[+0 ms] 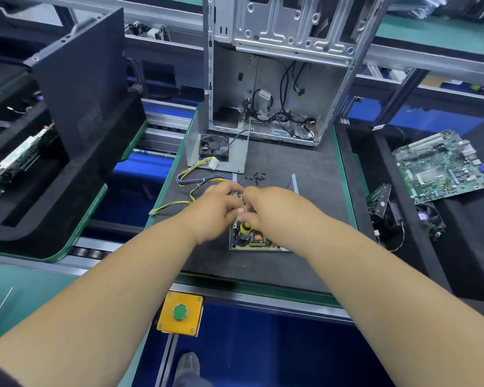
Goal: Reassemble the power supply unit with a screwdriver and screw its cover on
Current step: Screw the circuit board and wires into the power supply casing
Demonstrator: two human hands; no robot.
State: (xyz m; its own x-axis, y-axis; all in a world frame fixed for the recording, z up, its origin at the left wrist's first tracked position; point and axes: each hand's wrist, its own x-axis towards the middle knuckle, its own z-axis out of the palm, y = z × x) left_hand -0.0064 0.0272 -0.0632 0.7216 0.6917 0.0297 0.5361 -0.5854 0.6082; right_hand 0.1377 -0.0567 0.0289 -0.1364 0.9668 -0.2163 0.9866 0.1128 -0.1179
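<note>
Both hands meet over the open power supply unit, which lies on the dark mat directly beneath them, its board and coil exposed. The right hand has fingers curled around the yellow-and-black screwdriver, whose handle protrudes just below the knuckles. The left hand touches the right, fingers curled at the same spot; what it pinches cannot be told. Left of the grip, the unit's yellow and purple wires trail across the mat. Just beyond the grip lies a cluster of black screws. Farther beyond, the cover with its fan stands detached, and behind it the computer case.
</note>
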